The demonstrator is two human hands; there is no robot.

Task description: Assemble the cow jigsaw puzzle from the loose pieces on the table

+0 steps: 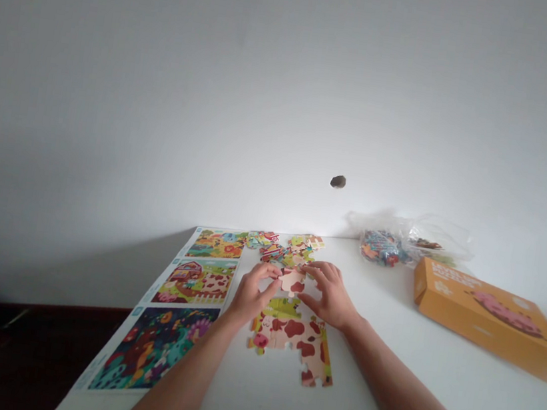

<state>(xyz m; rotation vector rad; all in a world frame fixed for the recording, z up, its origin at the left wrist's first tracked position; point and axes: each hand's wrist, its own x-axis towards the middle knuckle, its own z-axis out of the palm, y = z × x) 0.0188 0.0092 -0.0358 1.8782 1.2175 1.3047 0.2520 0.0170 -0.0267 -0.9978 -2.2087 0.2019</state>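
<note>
Between my two hands is a pink puzzle piece [292, 281] with brown-red patches, just above the joined part of a cow puzzle [293, 332]. My left hand [253, 291] pinches its left edge between thumb and fingers. Curled round the right side, my right hand [333, 298] has its fingertips at the top edge and its thumb near the lower corner. The joined part shows a patched cow, a pink muzzle and green ground, with an open gap along its lower side. Loose puzzle pieces [297, 252] lie in a pile beyond my hands.
A picture sheet [190, 298] with three printed scenes lies on the left of the white table [247, 403]. Clear bags of pieces [383, 246] rest against the wall at the back right. Nearer stands an orange puzzle box [485, 320]. The wall has a small hole [337, 182].
</note>
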